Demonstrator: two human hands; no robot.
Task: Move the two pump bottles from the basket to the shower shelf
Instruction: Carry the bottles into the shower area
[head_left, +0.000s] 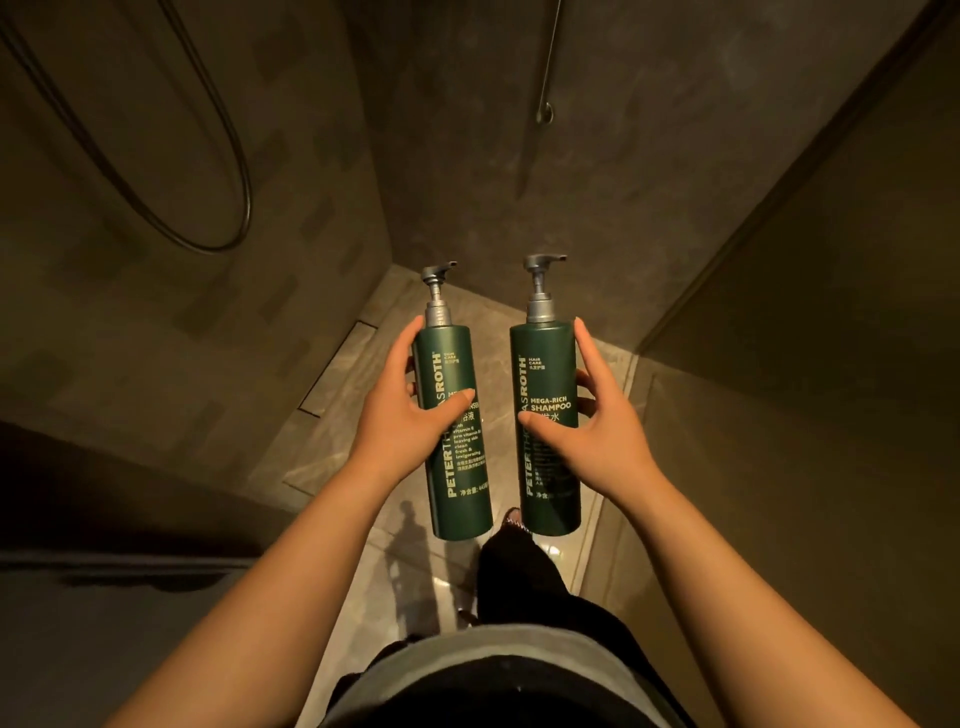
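Our left fingers (410, 338) wrap round the side of the body wash bottle (457, 431), and the thumb presses flat on its label. Our right fingers (584, 343) hug the far side of the shampoo bottle (550, 431) the same way, thumb across the front. So the left hand (400, 421) holds one green bottle and the right hand (602, 436) holds the other.

Both bottles stand almost straight up, side by side but not touching. The left bottle leans a little, with its bottom swinging toward 5 o'clock. Both pump tops point to 12 o'clock.

They hang in the air over the shiny floor (374, 499). A shower hose (228, 145) loops down the wall at 10 o'clock. We cannot see the basket or the shower shelf from here.

We think we are carrying them now. To do it well, we should squeeze gently, keep the pumps up, and not let the bottles bump. We look for the shelf first, then set down one bottle at a time, flat on its bottom.
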